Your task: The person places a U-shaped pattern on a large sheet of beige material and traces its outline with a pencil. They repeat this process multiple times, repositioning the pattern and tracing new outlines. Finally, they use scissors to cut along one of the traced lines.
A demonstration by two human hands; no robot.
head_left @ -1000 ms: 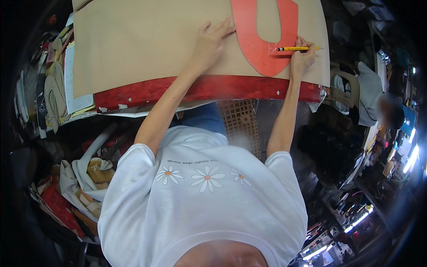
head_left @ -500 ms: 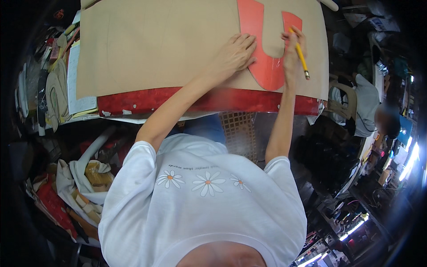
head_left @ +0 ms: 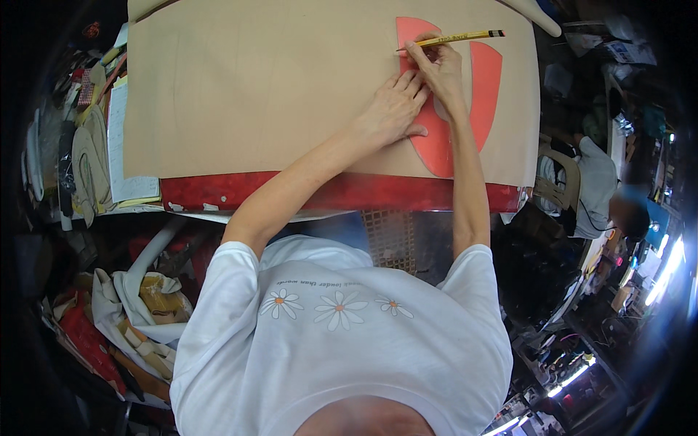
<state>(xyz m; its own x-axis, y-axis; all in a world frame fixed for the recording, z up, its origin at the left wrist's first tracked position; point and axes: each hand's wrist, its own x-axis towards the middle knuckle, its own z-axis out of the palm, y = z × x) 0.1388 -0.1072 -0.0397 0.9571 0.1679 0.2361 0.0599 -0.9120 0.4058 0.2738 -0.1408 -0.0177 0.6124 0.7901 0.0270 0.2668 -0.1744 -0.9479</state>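
A coral-red U-shaped flat template [head_left: 486,91] lies on a large sheet of tan paper or board [head_left: 269,87]. My left hand [head_left: 396,109] rests palm down across the template's left arm, its fingers stretched out and pressing on it. Just above it, my right hand [head_left: 442,73] grips a yellow pencil [head_left: 465,37]. The pencil's tip touches or nearly touches the template's outer left edge near its top, and its eraser end points right. Both hands and the right forearm cover parts of the template.
The tan sheet lies over a table with a red front edge [head_left: 327,190]. Papers [head_left: 132,156] and folded material [head_left: 91,156] crowd the left side. Rolled pieces and a bag [head_left: 163,298] stand below left. Another person [head_left: 600,182] sits at the right beside a chair [head_left: 560,174].
My right hand has moved from the template's right arm to its left arm, turning the pencil to point left. My left hand stays on the template. The whole view has shifted slightly.
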